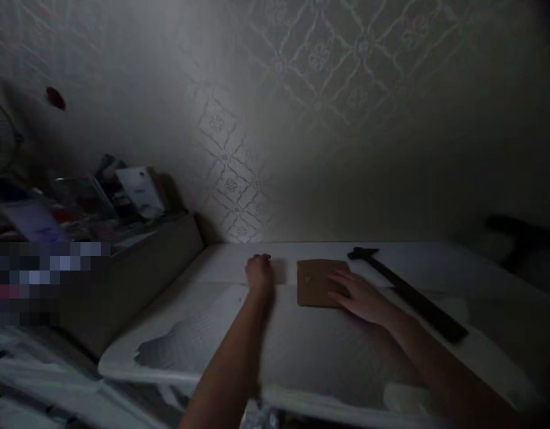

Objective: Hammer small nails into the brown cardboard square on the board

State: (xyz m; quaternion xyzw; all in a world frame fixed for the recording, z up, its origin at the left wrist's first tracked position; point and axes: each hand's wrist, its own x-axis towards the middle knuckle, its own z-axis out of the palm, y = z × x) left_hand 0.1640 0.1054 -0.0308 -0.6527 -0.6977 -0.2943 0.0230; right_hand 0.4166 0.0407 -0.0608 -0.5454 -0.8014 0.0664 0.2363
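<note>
My right hand [361, 296] lies on the right side of a flat, square brown board [317, 289], fingers stretched out and thumb apart. A small pale mark shows on the board's left half, too small to make out. Left of the board, apart from it, my left hand [258, 274] rests on the white tabletop [239, 313] with its fingers curled closed. Whatever it may hold is hidden. Just beyond my right hand and forearm lies a dark hammer [409, 291], its head toward the wall and its handle slanting to the near right.
A patterned wall [319, 149] rises behind the table. At left stands a raised cabinet [145, 274] bearing a white box [140, 189] and blurred clutter. A dark object [525, 232] juts in at the right. The room is dim.
</note>
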